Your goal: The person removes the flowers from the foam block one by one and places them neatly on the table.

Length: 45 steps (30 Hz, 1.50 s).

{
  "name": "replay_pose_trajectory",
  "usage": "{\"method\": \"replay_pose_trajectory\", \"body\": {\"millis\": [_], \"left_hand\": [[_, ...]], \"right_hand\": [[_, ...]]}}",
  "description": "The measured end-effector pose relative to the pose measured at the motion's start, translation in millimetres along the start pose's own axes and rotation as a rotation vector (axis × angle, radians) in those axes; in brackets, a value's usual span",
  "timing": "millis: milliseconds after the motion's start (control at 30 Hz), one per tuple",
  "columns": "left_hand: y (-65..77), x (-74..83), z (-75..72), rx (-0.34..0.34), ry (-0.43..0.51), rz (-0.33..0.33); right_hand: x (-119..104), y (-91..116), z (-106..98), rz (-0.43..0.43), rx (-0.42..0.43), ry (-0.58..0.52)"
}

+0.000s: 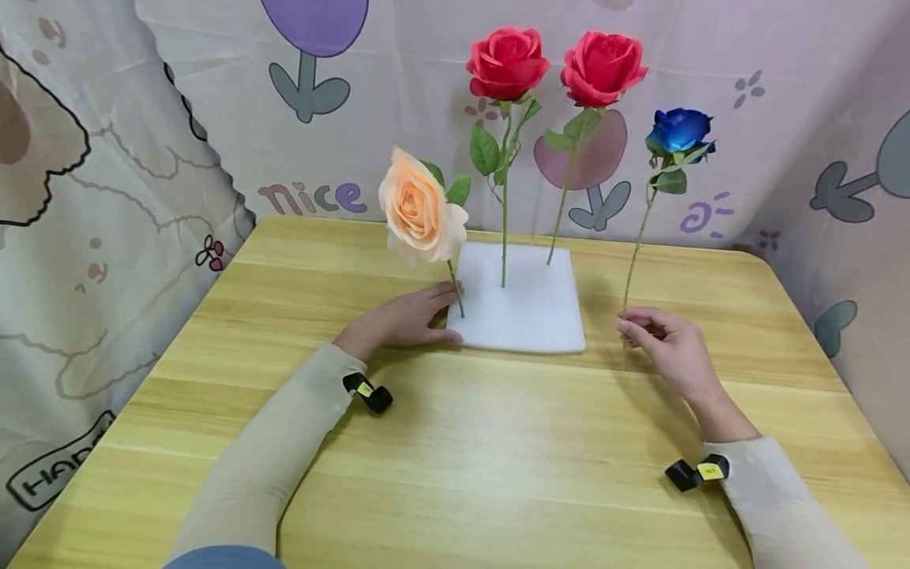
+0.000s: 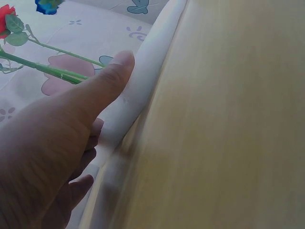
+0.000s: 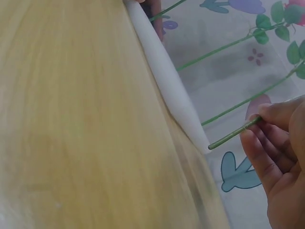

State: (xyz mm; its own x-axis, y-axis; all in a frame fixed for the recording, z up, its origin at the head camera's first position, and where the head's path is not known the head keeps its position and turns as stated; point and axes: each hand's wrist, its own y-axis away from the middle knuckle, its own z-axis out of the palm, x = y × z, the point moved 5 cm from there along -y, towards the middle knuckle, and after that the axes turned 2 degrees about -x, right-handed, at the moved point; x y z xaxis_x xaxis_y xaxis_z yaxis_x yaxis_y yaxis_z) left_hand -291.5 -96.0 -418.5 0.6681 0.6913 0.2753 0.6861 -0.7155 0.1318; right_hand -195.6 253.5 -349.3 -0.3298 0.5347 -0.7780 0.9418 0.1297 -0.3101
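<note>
My right hand (image 1: 671,348) pinches the stem of a blue artificial rose (image 1: 680,133) between thumb and fingers, right of a white foam pad (image 1: 529,324). The rose stands nearly upright, and the cut stem end (image 3: 214,145) sticks out below the fingertips in the right wrist view. At the pad's left edge rests my left hand (image 1: 408,318), its thumb (image 2: 121,62) along the near side and the fingers farther back. A peach rose (image 1: 419,207) rises from the pad beside that hand, leaning left. Two red roses (image 1: 508,65) stand in the pad's middle and back right.
A wooden table (image 1: 469,458) carries the pad. Behind it hangs a printed cloth (image 1: 426,95) with flower drawings, and another patterned cloth (image 1: 107,237) hangs at the left. Small black wrist cameras (image 1: 367,393) sit on both sleeves.
</note>
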Motion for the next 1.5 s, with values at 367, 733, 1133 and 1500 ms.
{"method": "replay_pose_trajectory", "body": {"millis": [367, 733, 1133, 1500], "left_hand": [[-2.1, -0.7, -0.8, -0.007, -0.008, -0.006], [-1.8, -0.2, -2.1, -0.004, -0.013, -0.013], [-0.1, -0.4, -1.6, -0.006, -0.007, -0.012], [-1.0, -0.1, -1.9, -0.008, -0.014, -0.014]], "right_hand": [[46, -2, 6, 0.097, -0.056, 0.025], [52, -3, 10, 0.179, -0.143, 0.065], [57, -3, 17, 0.25, -0.229, -0.025], [71, -1, 22, 0.33, -0.27, -0.217]]}}
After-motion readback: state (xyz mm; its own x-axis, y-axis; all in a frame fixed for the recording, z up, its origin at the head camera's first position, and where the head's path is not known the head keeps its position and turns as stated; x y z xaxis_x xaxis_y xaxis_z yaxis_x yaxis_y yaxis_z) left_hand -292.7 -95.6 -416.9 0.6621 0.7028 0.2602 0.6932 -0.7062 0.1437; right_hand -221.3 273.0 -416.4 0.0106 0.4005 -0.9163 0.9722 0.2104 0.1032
